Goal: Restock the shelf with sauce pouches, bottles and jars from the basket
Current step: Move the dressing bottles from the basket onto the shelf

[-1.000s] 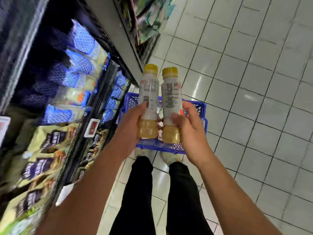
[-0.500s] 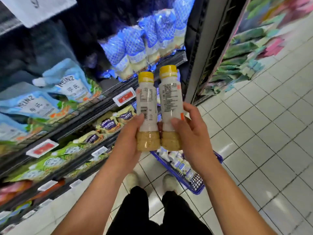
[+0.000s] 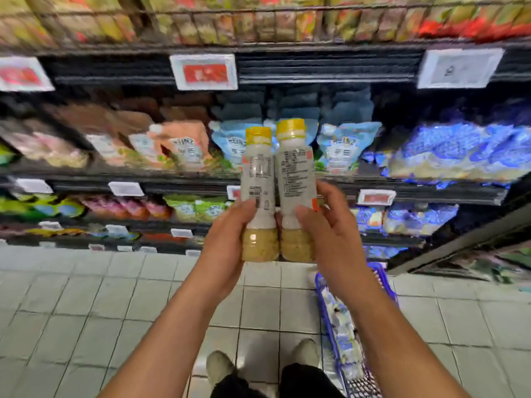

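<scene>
From the head view, the person stands facing the shelf (image 3: 178,182) with both hands raised. The left hand (image 3: 227,234) is wrapped round the lower part of one yellow-capped bottle (image 3: 257,179), and the right hand (image 3: 333,234) grips its twin (image 3: 296,173). The two bottles are upright, side by side and touching, held in the air in front of the shelf's front edge, before a row of blue pouches (image 3: 342,147).

My guess is the job is midway. Neither bottle is placed yet, and the blue basket (image 3: 323,297) on the floor by the person's right foot has goods left in it.

The picture is smeared, so labels and price tags (image 3: 204,71) cannot be read. I see no gap meant for bottles. The right arm and the frame edge hide much of the basket.
</scene>
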Motion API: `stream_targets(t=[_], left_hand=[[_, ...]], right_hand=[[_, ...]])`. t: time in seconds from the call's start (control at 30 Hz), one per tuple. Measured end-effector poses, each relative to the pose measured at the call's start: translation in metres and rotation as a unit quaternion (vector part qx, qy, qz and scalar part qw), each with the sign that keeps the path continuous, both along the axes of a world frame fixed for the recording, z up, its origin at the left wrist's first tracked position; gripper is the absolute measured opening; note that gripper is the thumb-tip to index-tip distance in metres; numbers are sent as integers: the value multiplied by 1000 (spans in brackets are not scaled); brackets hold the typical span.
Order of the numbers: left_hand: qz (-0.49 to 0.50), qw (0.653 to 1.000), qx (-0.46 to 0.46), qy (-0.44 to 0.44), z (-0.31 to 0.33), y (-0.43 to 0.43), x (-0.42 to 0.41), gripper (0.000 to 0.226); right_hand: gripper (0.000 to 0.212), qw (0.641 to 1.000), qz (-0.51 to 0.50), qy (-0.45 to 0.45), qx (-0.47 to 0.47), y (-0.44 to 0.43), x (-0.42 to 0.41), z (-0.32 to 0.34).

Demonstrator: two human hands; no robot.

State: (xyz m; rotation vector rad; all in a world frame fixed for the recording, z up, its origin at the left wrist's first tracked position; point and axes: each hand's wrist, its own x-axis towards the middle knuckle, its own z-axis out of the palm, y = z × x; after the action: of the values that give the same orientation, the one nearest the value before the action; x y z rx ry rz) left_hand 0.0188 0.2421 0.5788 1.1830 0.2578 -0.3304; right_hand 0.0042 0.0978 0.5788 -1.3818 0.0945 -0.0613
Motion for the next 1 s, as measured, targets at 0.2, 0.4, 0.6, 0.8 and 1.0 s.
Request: stream_targets(t=[0.2,0.4,0.6,0.8,1.0], left_hand=[[103,994,12,-43,13,117,-22,44],[168,982,32,-77,29,232,-52,48],[239,966,35,-98,43,327,-74,45],[279,953,54,-107,54,395,-73,47],[274,950,48,-145,68,443,-42,50]], right_hand=[[37,994,104,-22,-12,115,5,19],[38,979,201,-35,-32,228,-3,40],[42,957,287,-42,-1,333,-4,56],[43,946,319,-64,-9,405,7,67],[40,943,320,-89,-20,454,41,80]])
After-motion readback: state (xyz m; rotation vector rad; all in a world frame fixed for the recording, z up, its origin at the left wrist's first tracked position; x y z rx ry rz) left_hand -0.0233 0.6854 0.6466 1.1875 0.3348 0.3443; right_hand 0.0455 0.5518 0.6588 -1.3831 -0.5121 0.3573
